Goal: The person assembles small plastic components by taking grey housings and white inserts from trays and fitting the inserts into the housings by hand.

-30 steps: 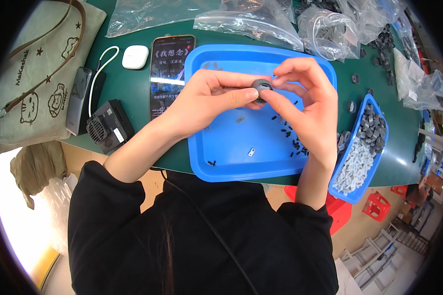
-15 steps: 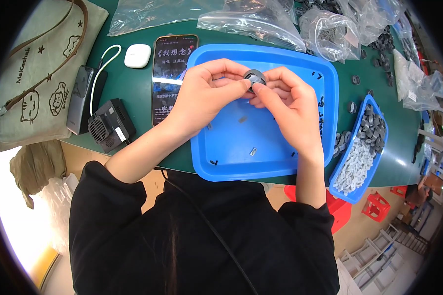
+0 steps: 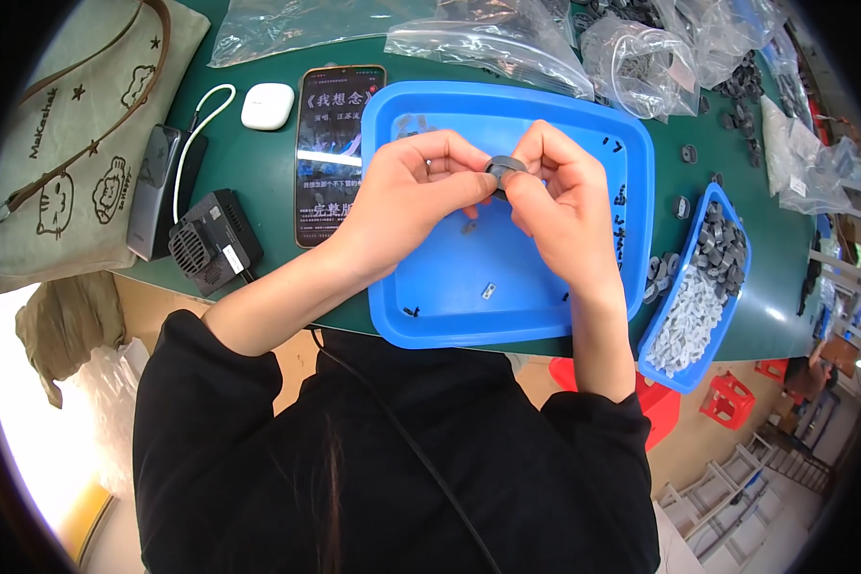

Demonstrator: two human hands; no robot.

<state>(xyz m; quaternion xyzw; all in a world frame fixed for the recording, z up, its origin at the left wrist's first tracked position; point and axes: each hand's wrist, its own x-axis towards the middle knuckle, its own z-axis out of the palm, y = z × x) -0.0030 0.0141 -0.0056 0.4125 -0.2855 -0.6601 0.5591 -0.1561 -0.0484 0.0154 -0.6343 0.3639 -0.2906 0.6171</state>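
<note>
Above the large blue tray [image 3: 421, 335], both hands meet at a small dark grey rounded plastic part [image 3: 505, 166]. My left hand [image 3: 421, 191] pinches its left side between thumb and fingers. On its right, my right hand [image 3: 566, 203] presses with thumb and bent fingers; whether a smaller piece sits under the thumb is hidden. A small silvery metal plate [image 3: 488, 291] lies on the tray floor below the hands. Small black pieces [image 3: 620, 225] are scattered along the tray's right side, and a few flat grey pieces [image 3: 413, 124] lie at its upper left.
A narrow blue bin [image 3: 674, 381] at the right holds dark grey parts [image 3: 720, 244] and whitish parts [image 3: 684, 325]. Left of the tray are a phone [image 3: 330, 163], a white case [image 3: 268, 106], a black device [image 3: 214, 244] and a canvas bag [image 3: 86, 143]. Clear plastic bags [image 3: 493, 48] lie behind.
The hands have shifted slightly down and right with the grey part, which is now tilted so its opening no longer shows. My right fingers are more bent around it.
</note>
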